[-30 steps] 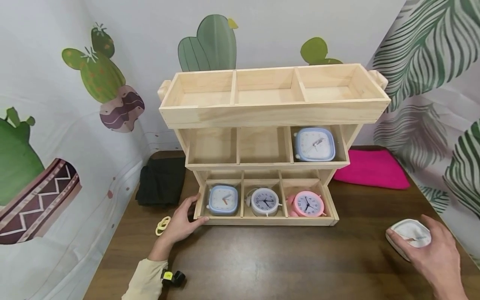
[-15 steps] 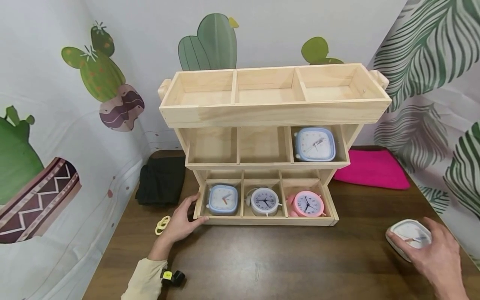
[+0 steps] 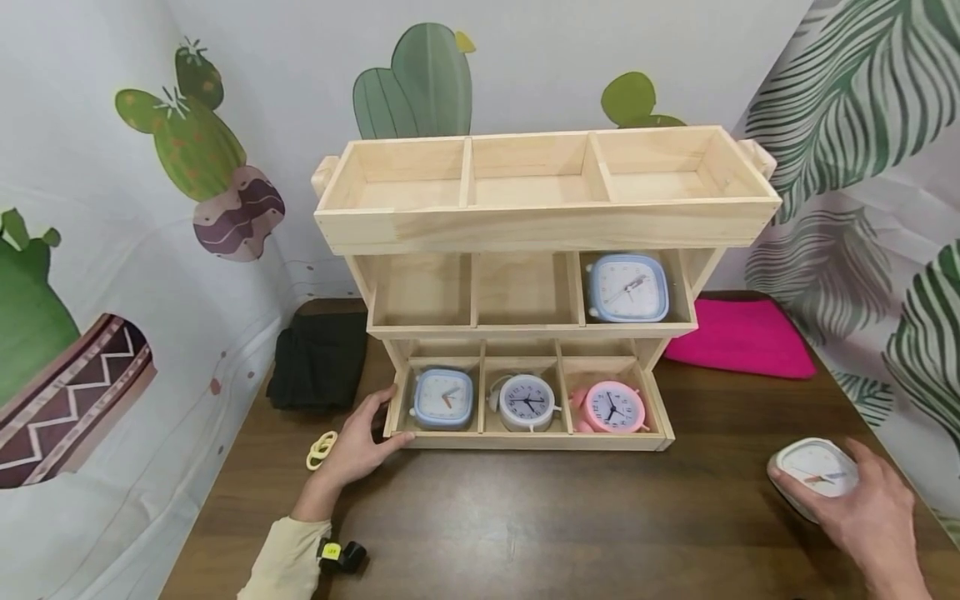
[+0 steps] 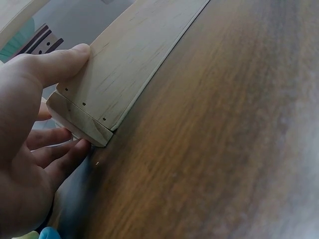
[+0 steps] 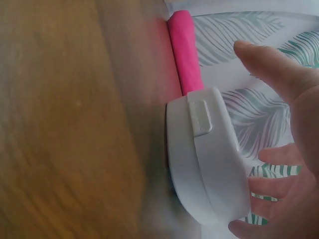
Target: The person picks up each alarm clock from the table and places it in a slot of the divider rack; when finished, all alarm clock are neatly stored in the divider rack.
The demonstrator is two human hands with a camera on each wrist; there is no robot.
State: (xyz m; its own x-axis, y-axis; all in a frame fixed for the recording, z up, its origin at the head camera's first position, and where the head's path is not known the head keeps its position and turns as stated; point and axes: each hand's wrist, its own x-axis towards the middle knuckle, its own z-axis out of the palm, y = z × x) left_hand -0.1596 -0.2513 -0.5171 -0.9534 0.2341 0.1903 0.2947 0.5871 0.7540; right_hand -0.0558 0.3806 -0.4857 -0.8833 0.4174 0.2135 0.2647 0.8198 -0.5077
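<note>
A tiered wooden organizer (image 3: 547, 229) stands at the table's back, its front panel (image 4: 114, 64) close in the left wrist view. My left hand (image 3: 360, 446) grips its lower left corner, thumb over the front edge and fingers along the side. On the right, a white rounded-square alarm clock (image 3: 817, 471) lies face up on the table. My right hand (image 3: 866, 508) spreads around it; in the right wrist view the fingers are at the far side of the clock (image 5: 207, 159), while the thumb (image 5: 269, 64) stands apart from it.
The bottom tier holds a blue clock (image 3: 443, 398), a white clock (image 3: 527, 402) and a pink clock (image 3: 613, 407). Another blue clock (image 3: 628, 288) sits in the middle tier. Black cloth (image 3: 318, 358), pink cloth (image 3: 738, 337) and a yellow ring-shaped item (image 3: 321, 450) lie around the organizer.
The head view has shifted slightly. Both hands keep their places, at the organizer's corner and around the white clock.
</note>
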